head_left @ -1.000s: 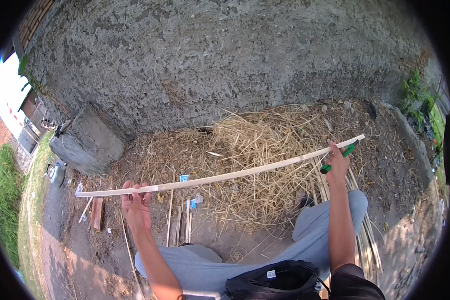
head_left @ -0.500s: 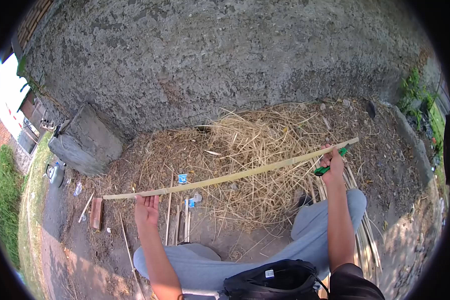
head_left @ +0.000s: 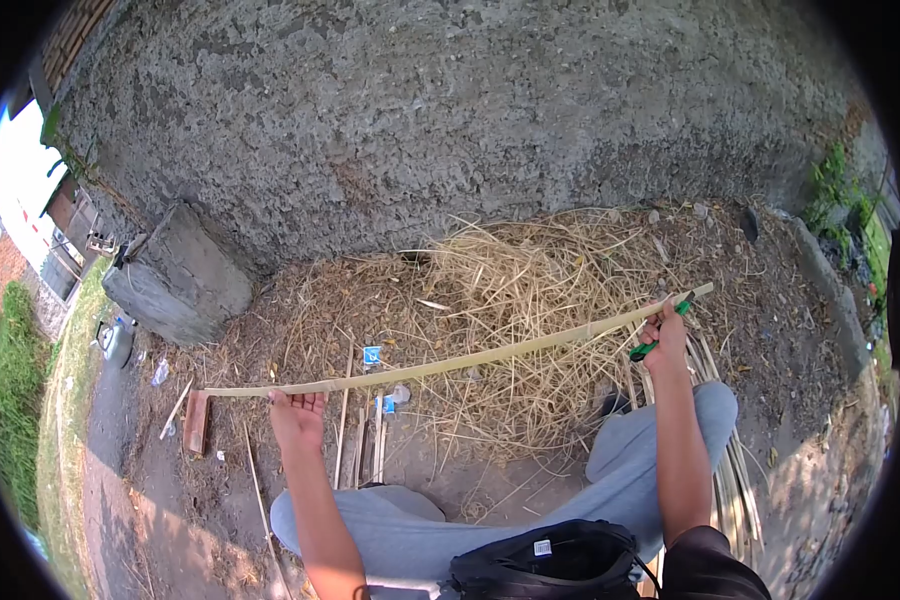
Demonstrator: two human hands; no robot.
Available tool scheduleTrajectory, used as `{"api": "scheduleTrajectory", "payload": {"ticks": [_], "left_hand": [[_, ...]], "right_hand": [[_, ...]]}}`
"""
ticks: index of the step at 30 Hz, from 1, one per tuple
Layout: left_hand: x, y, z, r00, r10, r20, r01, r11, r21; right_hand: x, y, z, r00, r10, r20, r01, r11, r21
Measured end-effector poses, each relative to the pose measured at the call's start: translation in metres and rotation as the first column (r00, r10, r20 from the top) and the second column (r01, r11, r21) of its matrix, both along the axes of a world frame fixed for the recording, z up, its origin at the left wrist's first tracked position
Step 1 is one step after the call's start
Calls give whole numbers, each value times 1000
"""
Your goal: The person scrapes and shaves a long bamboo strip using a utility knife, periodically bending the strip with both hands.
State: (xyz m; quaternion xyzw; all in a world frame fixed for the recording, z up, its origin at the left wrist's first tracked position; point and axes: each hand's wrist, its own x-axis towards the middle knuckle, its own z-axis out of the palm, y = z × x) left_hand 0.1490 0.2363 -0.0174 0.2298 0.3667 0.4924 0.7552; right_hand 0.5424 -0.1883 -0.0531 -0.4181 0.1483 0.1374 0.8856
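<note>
A long, pale bamboo strip (head_left: 470,358) stretches across in front of me, its right end higher in view than its left. My left hand (head_left: 298,415) pinches it near the left end, thumb on the strip and fingers spread underneath. Close to the far right end, my right hand (head_left: 667,335) grips the same strip. That hand also holds a green-handled tool (head_left: 643,352); whether it has a blade is hidden by the fingers. The left tip of the strip lies at the top of a reddish-brown block (head_left: 197,425).
A heap of bamboo shavings (head_left: 530,300) lies against the rough wall (head_left: 470,120). Cut strips (head_left: 735,480) rest by my right leg, others (head_left: 380,445) before me. A concrete block (head_left: 185,280) and a kettle (head_left: 116,342) stand left. A black bag (head_left: 540,565) sits at my lap.
The right end of the strip has dipped slightly with my right hand. My left hand keeps its pinch near the left end, and the view has shifted a little.
</note>
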Motion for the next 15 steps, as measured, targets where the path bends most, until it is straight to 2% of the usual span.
{"api": "scheduleTrajectory", "payload": {"ticks": [3,7,13,15], "left_hand": [[-3,-1,1,1000,-10,13,10,1000,-19],[-8,1,4,999,39,-14,-38,999,36],[-5,-9,9,998,-2,-61,6,998,62],[-4,-11,9,998,-22,-64,25,998,57]], "right_hand": [[-3,5,3,997,-47,-55,43,997,-68],[-1,4,-3,999,-19,-39,17,998,-62],[-8,8,11,992,-124,-28,122,991,-61],[-13,7,19,990,-121,75,118,992,46]]}}
